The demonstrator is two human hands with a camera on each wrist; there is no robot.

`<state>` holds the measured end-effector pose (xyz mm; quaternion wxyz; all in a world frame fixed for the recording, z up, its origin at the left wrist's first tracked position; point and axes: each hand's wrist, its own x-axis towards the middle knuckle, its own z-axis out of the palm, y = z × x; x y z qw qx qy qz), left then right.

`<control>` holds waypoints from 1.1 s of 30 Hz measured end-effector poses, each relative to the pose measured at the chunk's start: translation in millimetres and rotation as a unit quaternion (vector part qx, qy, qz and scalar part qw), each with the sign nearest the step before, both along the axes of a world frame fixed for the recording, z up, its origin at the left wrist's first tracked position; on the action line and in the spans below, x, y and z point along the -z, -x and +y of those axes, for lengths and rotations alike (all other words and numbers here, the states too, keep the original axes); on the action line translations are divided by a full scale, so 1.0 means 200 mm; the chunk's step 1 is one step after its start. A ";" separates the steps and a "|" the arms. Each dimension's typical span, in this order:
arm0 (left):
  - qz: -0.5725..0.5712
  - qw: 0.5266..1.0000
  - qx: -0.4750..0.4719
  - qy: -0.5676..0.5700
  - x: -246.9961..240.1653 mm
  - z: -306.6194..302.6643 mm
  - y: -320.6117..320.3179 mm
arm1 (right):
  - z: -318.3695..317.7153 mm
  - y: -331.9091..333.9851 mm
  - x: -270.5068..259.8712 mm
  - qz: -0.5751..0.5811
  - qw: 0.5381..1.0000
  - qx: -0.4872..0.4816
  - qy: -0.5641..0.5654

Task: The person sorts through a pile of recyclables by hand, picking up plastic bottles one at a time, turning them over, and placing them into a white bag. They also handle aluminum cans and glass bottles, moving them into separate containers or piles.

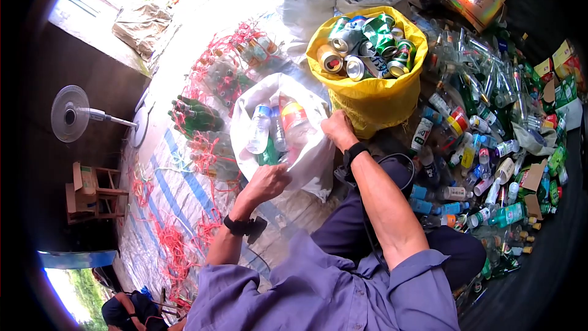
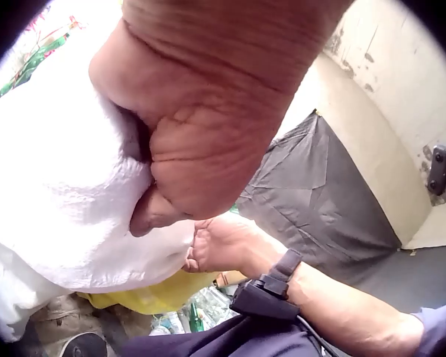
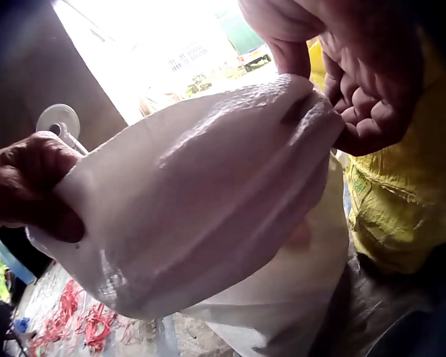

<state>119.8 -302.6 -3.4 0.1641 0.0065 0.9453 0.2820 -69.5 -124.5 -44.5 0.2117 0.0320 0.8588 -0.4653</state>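
Note:
A white woven sack stands with its mouth up in front of the person, with several clear plastic bottles and a green bottle inside. My left hand grips the near left part of its rim, curled fingers bunching the cloth in the left wrist view. On the opposite side, my right hand pinches the rim between thumb and curled fingers, as the right wrist view shows. Between both hands the sack's edge is stretched taut. Right behind the right hand stands a yellow sack full of crushed drink cans.
A large heap of plastic and glass bottles spreads along the right. Bundled green bottles and red plastic string lie on the striped sheet at left. A standing fan and a wooden stool are farther left.

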 end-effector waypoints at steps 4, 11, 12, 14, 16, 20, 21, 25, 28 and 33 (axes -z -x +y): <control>-0.031 0.999 0.017 0.005 -0.03 -0.01 -0.07 | 0.01 -0.04 -0.04 0.009 0.995 -0.098 -0.015; -0.029 0.981 -0.112 -0.157 -0.11 0.02 -0.15 | 0.00 -0.07 -0.03 0.051 0.978 -0.196 -0.052; 0.002 0.949 -0.194 -0.249 -0.14 0.02 -0.17 | -0.01 -0.06 0.05 0.050 0.978 -0.198 -0.052; 0.085 0.944 -0.229 -0.221 -0.13 -0.08 -0.15 | -0.03 -0.02 0.18 0.097 0.950 -0.288 -0.069; 0.220 0.952 -0.208 0.036 -0.13 -0.21 -0.11 | -0.03 -0.02 0.16 0.118 0.930 -0.339 -0.076; 0.242 0.927 -0.192 0.215 0.05 -0.52 -0.06 | 0.02 -0.08 -0.04 0.050 0.965 -0.245 -0.083; 0.185 0.937 -0.223 0.192 0.13 -0.59 -0.06 | 0.03 -0.08 -0.07 0.052 0.964 -0.243 -0.096; 0.032 0.954 -0.290 0.070 0.29 -0.76 -0.05 | 0.05 -0.09 -0.09 0.061 0.962 -0.236 -0.119; 0.012 0.951 -0.300 0.067 0.43 -0.80 -0.06 | 0.05 -0.09 -0.11 0.066 0.959 -0.240 -0.134; 0.204 0.819 -0.471 -0.256 0.51 -1.00 -0.13 | 0.06 -0.09 -0.09 0.078 0.959 -0.218 -0.161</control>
